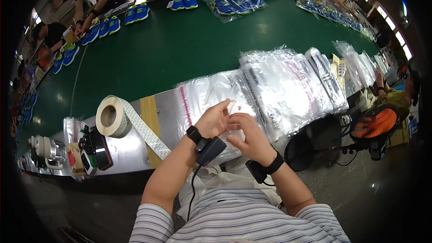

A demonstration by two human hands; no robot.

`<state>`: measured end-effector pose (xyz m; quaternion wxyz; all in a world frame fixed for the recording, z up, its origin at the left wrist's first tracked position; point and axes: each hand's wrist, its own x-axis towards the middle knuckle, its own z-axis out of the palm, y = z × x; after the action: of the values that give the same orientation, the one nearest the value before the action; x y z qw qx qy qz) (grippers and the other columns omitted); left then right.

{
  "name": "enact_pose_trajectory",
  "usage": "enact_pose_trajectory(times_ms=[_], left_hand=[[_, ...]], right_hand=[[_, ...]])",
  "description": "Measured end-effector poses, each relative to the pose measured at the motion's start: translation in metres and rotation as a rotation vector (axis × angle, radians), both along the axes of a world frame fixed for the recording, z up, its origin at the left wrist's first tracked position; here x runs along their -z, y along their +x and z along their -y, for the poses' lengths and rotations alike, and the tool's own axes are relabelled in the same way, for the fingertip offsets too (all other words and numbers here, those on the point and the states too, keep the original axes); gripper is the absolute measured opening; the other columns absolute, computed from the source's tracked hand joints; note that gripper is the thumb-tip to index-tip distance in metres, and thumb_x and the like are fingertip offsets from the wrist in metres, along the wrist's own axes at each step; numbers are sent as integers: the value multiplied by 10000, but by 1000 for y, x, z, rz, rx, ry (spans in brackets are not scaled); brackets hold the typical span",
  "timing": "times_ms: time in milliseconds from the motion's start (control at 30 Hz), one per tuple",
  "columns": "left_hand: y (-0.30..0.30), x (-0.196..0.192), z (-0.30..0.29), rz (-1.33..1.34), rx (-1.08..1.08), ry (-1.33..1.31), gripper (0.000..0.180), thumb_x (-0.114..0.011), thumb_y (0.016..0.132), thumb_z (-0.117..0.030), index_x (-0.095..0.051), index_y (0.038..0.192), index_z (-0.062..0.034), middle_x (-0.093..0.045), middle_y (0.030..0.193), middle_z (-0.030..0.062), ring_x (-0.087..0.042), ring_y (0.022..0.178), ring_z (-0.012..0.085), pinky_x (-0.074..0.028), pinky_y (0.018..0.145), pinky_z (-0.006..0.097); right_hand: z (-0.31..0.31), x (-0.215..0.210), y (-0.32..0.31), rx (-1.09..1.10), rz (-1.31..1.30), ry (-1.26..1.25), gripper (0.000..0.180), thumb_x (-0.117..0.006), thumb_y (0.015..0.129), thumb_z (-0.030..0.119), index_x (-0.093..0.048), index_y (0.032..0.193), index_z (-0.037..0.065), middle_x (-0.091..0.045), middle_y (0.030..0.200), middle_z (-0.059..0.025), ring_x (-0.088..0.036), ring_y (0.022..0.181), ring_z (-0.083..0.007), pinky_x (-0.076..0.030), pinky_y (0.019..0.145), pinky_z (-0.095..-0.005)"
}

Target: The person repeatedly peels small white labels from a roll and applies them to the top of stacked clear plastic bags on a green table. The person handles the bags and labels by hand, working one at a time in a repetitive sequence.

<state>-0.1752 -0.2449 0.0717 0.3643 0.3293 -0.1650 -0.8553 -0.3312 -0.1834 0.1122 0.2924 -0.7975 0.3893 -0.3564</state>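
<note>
My left hand (214, 119) is over a stack of clear plastic bags (208, 91), its fingers closed around a small white piece (231, 107) that looks like a label. Just beside it my right hand (252, 140) has its fingers bent toward the left fingertips, with the thumb held apart; I see nothing clearly in its grip. A roll of white labels (109, 116) stands on the metal ledge to the left. Its loose strip (145, 134) runs down toward my left forearm. Beside my right hand lies a thicker pile of clear printed bags (288, 91).
Beyond the ledge (128, 152) stretches a green conveyor belt (153, 49). Blue shoes (184, 1) and bagged shoes (234, 2) lie along its far side, where other people work. A phone (101, 148) is at left; an orange fan (374, 123) stands at right.
</note>
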Motion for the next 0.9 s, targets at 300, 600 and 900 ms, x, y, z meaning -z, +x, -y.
enact_pose_trajectory(times_ms=[300, 600, 900], left_hand=[[101, -56, -126, -47, -42, -149, 577, -301, 990, -409, -320, 1365, 29, -419, 1332, 267, -556, 1090, 385, -506, 867, 480], [145, 24, -246, 834, -542, 173, 435, -493, 943, -337, -459, 1242, -23, -559, 1151, 129, -576, 995, 200, -477, 744, 298], [107, 17, -205, 908, -232, -228, 175, -559, 895, -89, -636, 952, 58, -666, 831, 63, -608, 774, 96, -491, 671, 247]], right_hand=[[-21, 20, 17, 92, -394, -239, 416, -720, 663, 90, -622, 1066, 127, -566, 1085, -82, -585, 927, -248, -507, 739, -359], [45, 8, -149, 915, 401, 139, 140, -519, 921, 148, -561, 965, 22, -602, 791, -46, -597, 716, -130, -471, 632, -260], [8, 0, -122, 1006, -412, -600, 360, -608, 837, 78, -476, 1152, -31, -434, 1254, -163, -457, 1128, -311, -373, 956, -401]])
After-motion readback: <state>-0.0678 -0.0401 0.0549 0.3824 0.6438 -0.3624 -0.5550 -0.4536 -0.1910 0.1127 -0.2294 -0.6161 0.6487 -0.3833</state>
